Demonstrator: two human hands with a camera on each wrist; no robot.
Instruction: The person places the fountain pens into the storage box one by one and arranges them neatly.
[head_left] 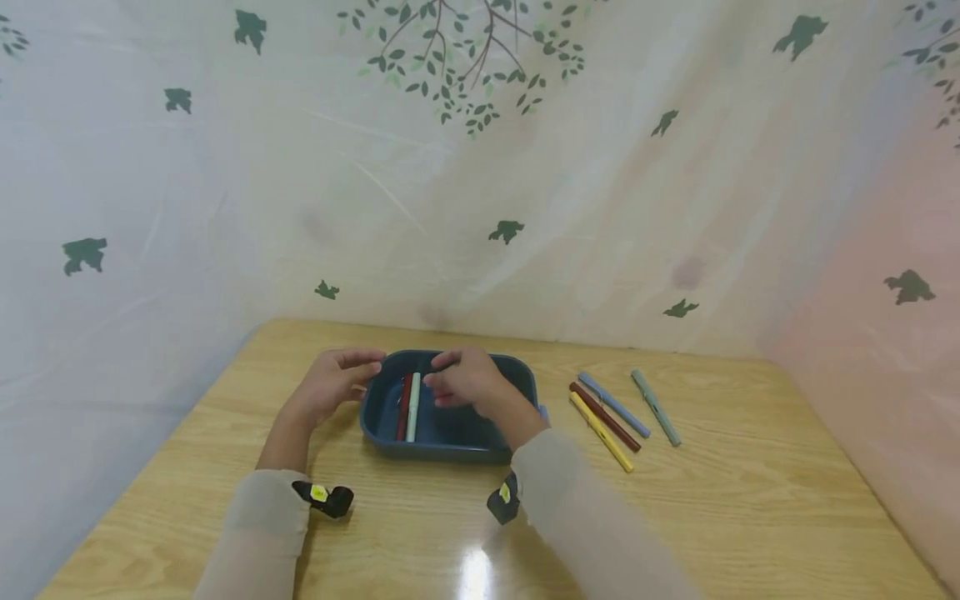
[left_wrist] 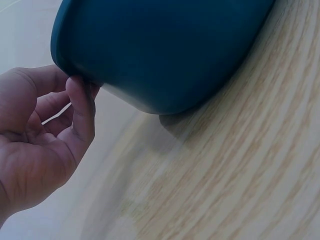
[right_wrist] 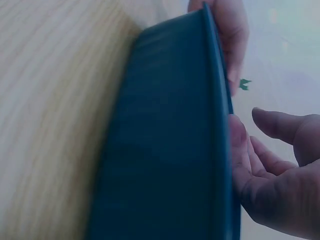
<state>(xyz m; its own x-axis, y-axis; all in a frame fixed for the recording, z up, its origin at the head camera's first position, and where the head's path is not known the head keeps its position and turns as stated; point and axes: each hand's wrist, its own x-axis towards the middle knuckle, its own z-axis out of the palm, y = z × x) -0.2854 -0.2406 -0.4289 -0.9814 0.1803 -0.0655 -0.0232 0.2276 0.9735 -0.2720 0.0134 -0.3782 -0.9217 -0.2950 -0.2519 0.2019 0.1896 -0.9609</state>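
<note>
A dark blue box [head_left: 450, 452] with an open top stands on the table. Inside it, toward the left, a dark red pen [head_left: 403, 408] and a pale mint pen [head_left: 412, 408] lie side by side. My left hand [head_left: 327, 387] grips the box's left rim; the left wrist view shows its fingertips [left_wrist: 80, 90] against the box wall [left_wrist: 160, 55]. Over the inside of the box, just right of the mint pen, my right hand [head_left: 468, 382] hovers with loosely bent fingers. Nothing shows between its thumb and fingers in the right wrist view, where the hand [right_wrist: 285, 170] appears beyond the rim.
Right of the box lie a blue pen [head_left: 613, 405], another dark red pen [head_left: 604, 417] and a yellow pen [head_left: 602, 432], close together. A grey-green pen [head_left: 656, 407] lies farther right. Behind the wooden table [head_left: 420, 525] hangs a patterned curtain [head_left: 420, 183].
</note>
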